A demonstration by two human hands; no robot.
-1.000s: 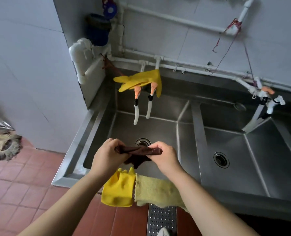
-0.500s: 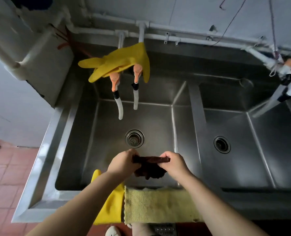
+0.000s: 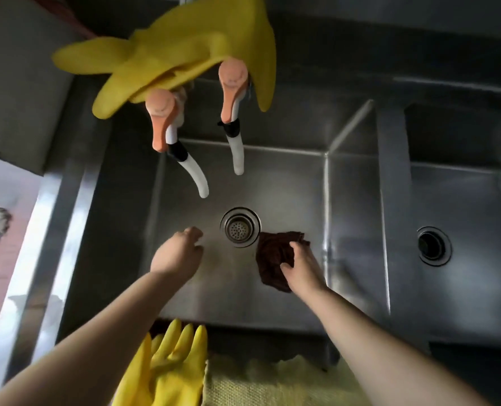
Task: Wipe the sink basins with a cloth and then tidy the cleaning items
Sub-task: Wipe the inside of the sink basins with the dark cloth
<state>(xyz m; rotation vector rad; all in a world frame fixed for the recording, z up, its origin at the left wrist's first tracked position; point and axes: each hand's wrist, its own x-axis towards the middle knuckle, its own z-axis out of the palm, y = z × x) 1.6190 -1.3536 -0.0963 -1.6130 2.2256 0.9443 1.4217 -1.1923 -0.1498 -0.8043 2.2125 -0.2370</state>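
Two basins (image 3: 243, 291), two gloves (image 3: 173, 54); right hand (image 3: 302, 268) flat on cloth (image 3: 272, 256), left hand (image 3: 176, 253) loose, empty.

Both bare forearms stretched forward, left hand (image 3: 179, 254) empty, fingers loosely curled (knuckles up), right hand (image 3: 302, 266) palm-down, fingers spread, pressing on cloth (image 3: 272, 256).

Around the drain (image 3: 240, 227)
Cloth (image 3: 274, 259) just right, under right hand (image 3: 302, 265); left hand (image 3: 179, 253) just left; taps (image 3: 231, 83) behind; glove (image 3: 170, 370) in front.
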